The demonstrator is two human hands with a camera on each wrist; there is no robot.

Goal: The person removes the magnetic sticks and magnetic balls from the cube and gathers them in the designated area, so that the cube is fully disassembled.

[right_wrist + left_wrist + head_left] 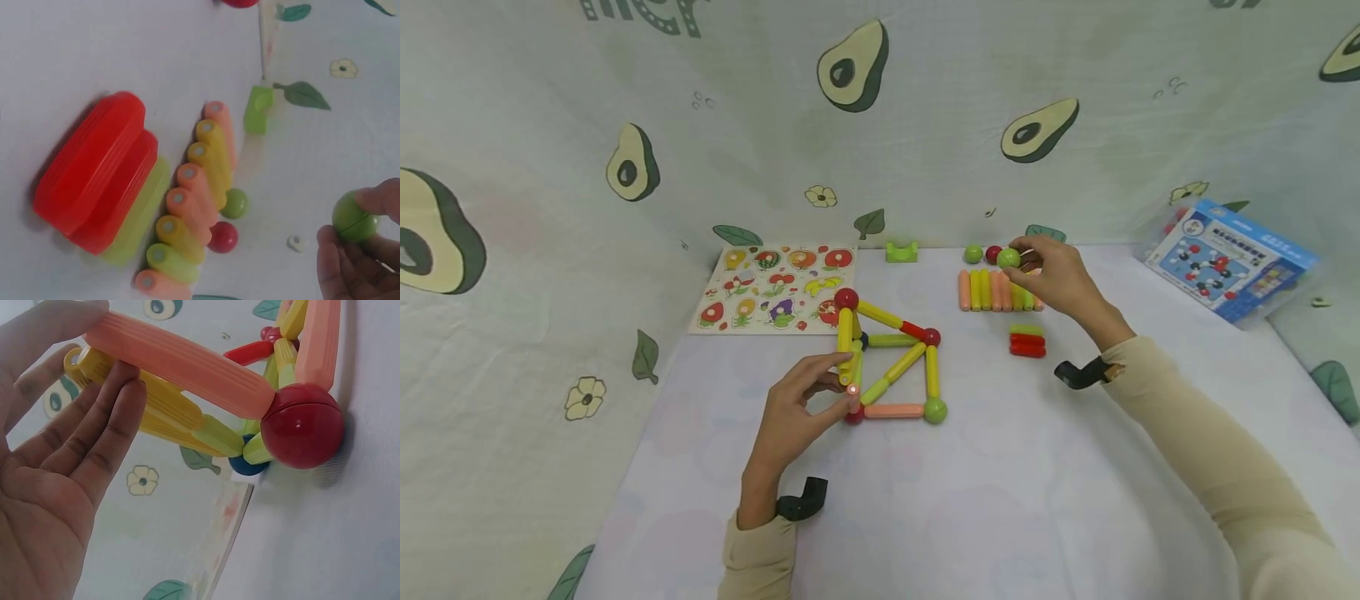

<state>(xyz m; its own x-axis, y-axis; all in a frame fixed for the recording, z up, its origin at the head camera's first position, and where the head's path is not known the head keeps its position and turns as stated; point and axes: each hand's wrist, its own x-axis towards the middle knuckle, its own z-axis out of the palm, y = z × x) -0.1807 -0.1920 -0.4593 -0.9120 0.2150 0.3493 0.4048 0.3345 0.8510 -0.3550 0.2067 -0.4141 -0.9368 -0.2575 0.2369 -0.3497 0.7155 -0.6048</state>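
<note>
My left hand (792, 408) pinches the free upper end of a pink magnetic rod (181, 365) between thumb and fingers. The rod's lower end meets a red ball (303, 426) on the table. Yellow rods (169, 403) of the same frame pass beside those fingers. This frame of rods and balls has another red ball (846, 298) at its top and a green ball (936, 410) at its near right corner. My right hand (1060, 275) pinches a loose green ball (354, 216) above the back of the table, over a row of rods (985, 290).
Behind the row sit another green ball (973, 253) and a dark red ball (992, 255). Red rods (1027, 350) lie in front of it. A green stand (902, 252), a fruit-picture board (752, 292) and a blue boxed set (1228, 260) line the back.
</note>
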